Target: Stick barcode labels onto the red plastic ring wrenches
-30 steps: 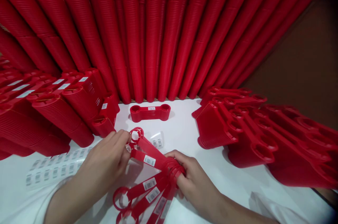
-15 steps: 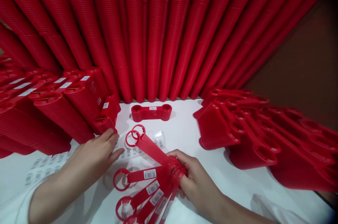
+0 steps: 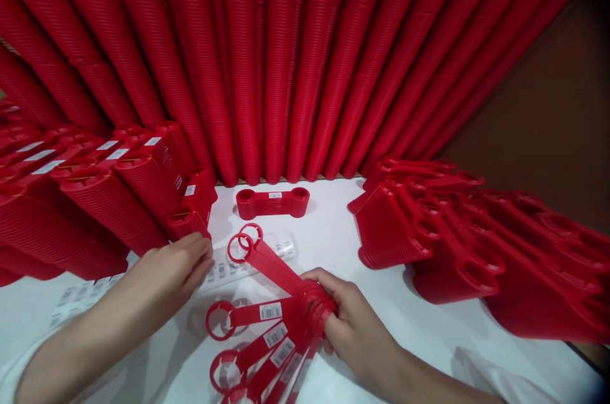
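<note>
My right hand [image 3: 350, 328] grips a fanned bunch of flat red plastic pieces with ring-shaped ends [image 3: 269, 274] by their overlapping ends. White barcode stickers [image 3: 271, 310] show on several of the lower pieces; the upper two show none. My left hand [image 3: 183, 264] is at the left end of a clear-backed sheet of barcode stickers [image 3: 233, 267] lying on the table. Its thumb and fingers are pressed together, and whatever is between the tips is hidden. Part of the sheet lies behind the fanned rings.
A short stack of red pieces [image 3: 272, 204] with a sticker on top lies ahead. Labelled stacks [image 3: 143, 181] crowd the left, other stacks [image 3: 395, 226] the right. Tall red columns [image 3: 281, 74] line the back. Another sticker sheet [image 3: 81, 299] lies under my left forearm on the white table [image 3: 328, 226].
My left thumb has closed in against the fingers, and the hand has turned slightly over the sticker sheet. My right hand and the fanned pieces stay almost still.
</note>
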Demonstrator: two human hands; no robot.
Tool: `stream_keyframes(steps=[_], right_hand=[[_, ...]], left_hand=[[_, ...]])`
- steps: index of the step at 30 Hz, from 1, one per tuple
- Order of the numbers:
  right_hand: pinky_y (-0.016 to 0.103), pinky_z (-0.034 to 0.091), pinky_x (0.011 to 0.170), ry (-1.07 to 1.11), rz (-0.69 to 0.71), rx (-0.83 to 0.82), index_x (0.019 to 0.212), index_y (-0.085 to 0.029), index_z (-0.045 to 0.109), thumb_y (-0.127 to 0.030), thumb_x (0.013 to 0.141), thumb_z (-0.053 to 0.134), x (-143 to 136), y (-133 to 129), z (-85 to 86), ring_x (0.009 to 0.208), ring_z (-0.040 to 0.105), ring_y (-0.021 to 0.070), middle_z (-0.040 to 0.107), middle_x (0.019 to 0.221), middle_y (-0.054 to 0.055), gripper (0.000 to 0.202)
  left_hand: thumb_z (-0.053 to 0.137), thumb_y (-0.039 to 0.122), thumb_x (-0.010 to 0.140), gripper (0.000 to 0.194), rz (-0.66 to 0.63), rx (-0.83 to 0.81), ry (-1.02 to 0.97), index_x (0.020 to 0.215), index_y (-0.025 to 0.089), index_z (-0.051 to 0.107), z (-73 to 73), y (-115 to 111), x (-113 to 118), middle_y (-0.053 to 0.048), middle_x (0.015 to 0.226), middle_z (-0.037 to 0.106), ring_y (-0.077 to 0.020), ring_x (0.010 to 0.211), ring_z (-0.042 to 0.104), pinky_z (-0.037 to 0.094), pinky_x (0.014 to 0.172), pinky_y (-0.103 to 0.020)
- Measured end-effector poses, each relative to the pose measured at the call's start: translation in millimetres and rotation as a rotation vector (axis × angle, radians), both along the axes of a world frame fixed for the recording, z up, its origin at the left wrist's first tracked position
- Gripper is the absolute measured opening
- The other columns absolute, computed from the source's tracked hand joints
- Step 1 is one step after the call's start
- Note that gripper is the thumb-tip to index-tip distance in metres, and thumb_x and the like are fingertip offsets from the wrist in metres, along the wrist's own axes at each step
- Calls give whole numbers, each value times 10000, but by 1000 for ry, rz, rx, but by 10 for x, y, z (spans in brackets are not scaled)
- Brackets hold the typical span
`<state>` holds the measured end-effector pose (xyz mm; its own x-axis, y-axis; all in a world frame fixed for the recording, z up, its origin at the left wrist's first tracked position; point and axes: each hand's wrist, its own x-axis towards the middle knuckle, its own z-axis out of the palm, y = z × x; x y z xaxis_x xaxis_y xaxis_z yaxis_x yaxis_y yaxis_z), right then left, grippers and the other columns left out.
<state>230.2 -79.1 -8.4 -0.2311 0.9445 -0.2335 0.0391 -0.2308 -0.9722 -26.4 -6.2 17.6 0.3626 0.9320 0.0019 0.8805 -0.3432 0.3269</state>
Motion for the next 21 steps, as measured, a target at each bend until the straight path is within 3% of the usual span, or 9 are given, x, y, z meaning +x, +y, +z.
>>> stream_keyframes(steps=[3, 6, 13, 21], right_hand=[[196, 259, 384, 10, 5, 21, 880, -157, 566, -93, 690, 413, -3, -13, -9, 415, 347, 75, 446, 509, -66, 252], [198, 266, 389, 8, 15, 30, 886, -150, 571, -113, 706, 436, -14, -26, 4, 415, 354, 77, 453, 510, -60, 228], [195, 315, 416, 21, 28, 98, 892, -137, 587, -102, 707, 458, -22, -53, 30, 448, 404, 81, 503, 564, -36, 228], [186, 322, 417, 47, 22, 86, 883, -135, 601, -78, 693, 471, -28, -55, 60, 448, 400, 74, 512, 568, -41, 237]], left_hand=[[374, 467, 882, 334, -61, -146, -99, 734, 204, 518, 163, -176, 194, -4, 679, 571, -146, 585, 517, 369, 539, -247], [391, 482, 878, 349, -115, -329, -365, 721, 197, 518, 250, -322, 424, 18, 608, 530, -121, 540, 478, 370, 506, -215], [450, 479, 863, 310, -22, -595, -626, 745, 194, 476, 178, -289, 596, 87, 471, 362, -75, 420, 328, 282, 426, -180], [467, 479, 848, 309, 14, -631, -646, 734, 191, 482, 180, -282, 630, 93, 464, 320, -69, 417, 259, 213, 401, -182]])
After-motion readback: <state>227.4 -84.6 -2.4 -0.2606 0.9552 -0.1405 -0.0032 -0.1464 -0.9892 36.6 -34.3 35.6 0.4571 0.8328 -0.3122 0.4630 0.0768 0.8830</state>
